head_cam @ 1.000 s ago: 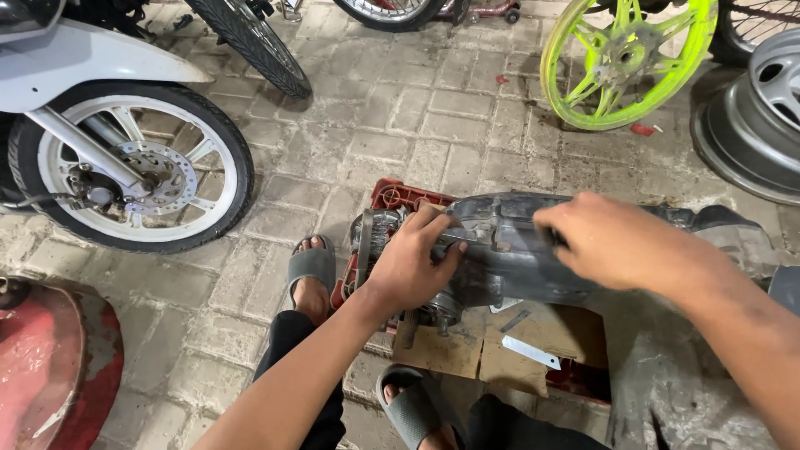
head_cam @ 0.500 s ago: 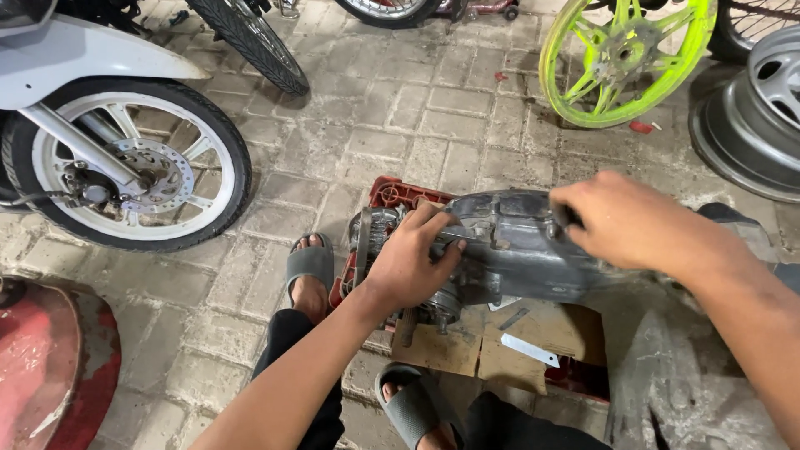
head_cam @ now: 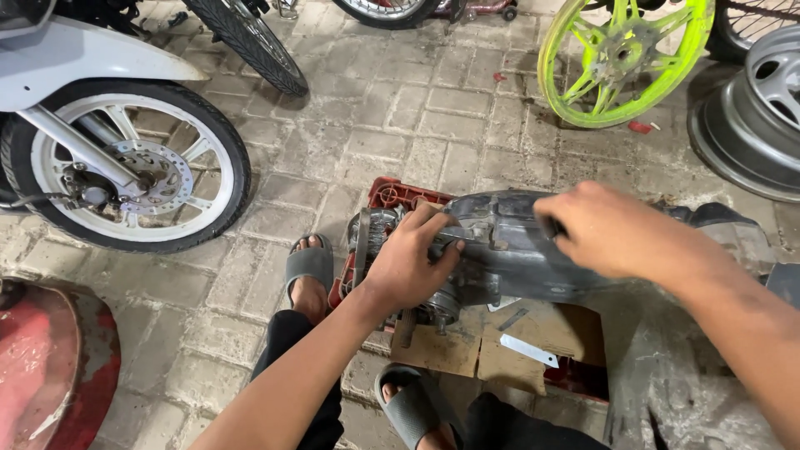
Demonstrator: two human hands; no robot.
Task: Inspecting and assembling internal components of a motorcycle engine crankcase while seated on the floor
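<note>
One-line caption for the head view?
Both hands, left hand and right hand, grip a grey engine casing over a red crate.

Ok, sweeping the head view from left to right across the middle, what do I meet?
White-rimmed motorcycle front wheel → grey sandal → left hand gripping the dark grey engine cover → right hand on top of that cover.

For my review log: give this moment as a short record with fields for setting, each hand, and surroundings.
Setting: paved brick floor
Left hand: grips the near end of the grey engine casing
Right hand: rests on top of the casing, blurred
Support: red crate with cardboard
Surroundings: motorcycle front wheel, neon green wheel, grey sandals
</note>
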